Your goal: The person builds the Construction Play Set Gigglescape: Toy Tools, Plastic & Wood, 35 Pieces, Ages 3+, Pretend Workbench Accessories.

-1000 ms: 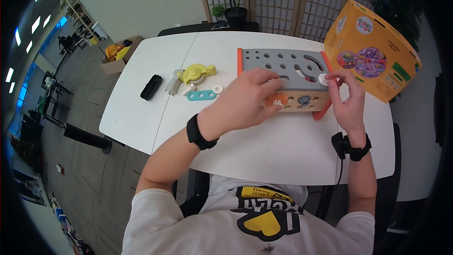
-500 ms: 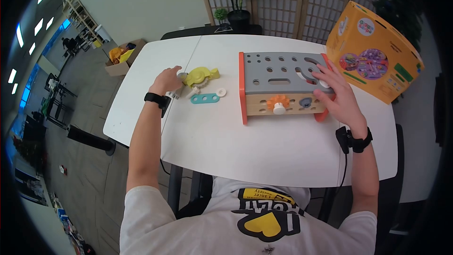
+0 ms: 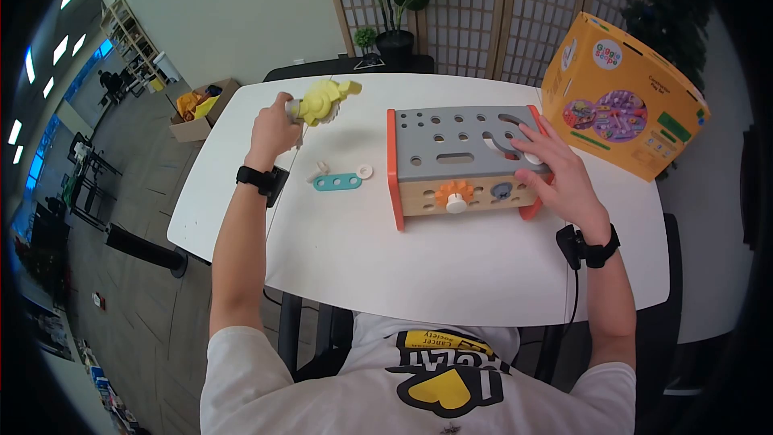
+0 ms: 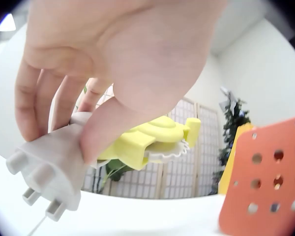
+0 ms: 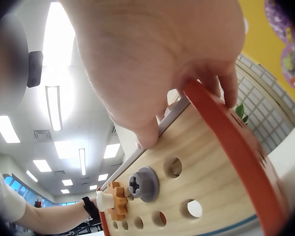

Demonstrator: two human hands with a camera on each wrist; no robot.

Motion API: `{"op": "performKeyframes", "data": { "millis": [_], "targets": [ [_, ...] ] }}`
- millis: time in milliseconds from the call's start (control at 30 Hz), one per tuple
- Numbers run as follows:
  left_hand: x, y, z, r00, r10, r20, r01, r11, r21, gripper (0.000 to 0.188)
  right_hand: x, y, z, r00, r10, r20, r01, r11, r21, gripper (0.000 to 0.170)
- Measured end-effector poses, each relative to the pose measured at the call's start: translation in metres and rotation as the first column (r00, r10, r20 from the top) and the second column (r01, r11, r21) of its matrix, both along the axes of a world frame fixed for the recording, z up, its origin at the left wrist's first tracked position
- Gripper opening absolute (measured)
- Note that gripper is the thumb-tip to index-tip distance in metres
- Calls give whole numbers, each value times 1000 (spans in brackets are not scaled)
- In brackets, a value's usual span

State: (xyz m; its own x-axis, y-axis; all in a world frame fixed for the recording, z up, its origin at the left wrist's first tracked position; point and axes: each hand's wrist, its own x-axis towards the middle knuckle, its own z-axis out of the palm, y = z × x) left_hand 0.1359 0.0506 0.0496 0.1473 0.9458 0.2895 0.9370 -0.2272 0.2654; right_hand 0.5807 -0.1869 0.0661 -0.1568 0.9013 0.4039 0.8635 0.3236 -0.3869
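My left hand (image 3: 272,133) grips the grey handle (image 4: 59,152) of a toy circular saw (image 3: 322,102), raised over the left side of the table. The saw has a yellow body (image 4: 162,130) and a white toothed blade (image 4: 169,151); stubby grey pegs stick out of the handle's end. My right hand (image 3: 564,177) rests on the right end of a toy workbench (image 3: 451,165), fingers spread over its grey top and red side panel (image 5: 236,152). On the wooden front are an orange gear (image 5: 119,201) with a white peg (image 3: 456,205) and a grey screw (image 5: 143,184).
Left of the workbench lie a teal strip with holes (image 3: 337,182), a white ring (image 3: 365,171) and a small whitish piece (image 3: 320,171). A large yellow toy box (image 3: 624,101) stands at the back right. Farther off, a cardboard box (image 3: 201,121) sits on the floor.
My left hand left the orange gear, reached left to the toy circular saw, took hold of its handle and lifted it. My right hand went from the white piece to resting across the workbench's right end.
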Motion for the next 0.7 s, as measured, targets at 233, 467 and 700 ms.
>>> {"op": "performKeyframes", "data": {
  "millis": [233, 467, 700],
  "targets": [
    [70, -51, 52, 700, -397, 593, 387, 909, 152, 52, 0, 2, -4, 1000, 18, 3, -18, 1000, 19, 45],
    [115, -80, 66, 658, -550, 514, 526, 824, 208, 55, 1, 2, -4, 1000, 21, -20, -21, 1000, 10, 45],
    [134, -83, 48, 633, -557, 538, 535, 817, 216, 49, 1, 2, -5, 999, 32, -5, -32, 999, 29, 45]
  ]
}}
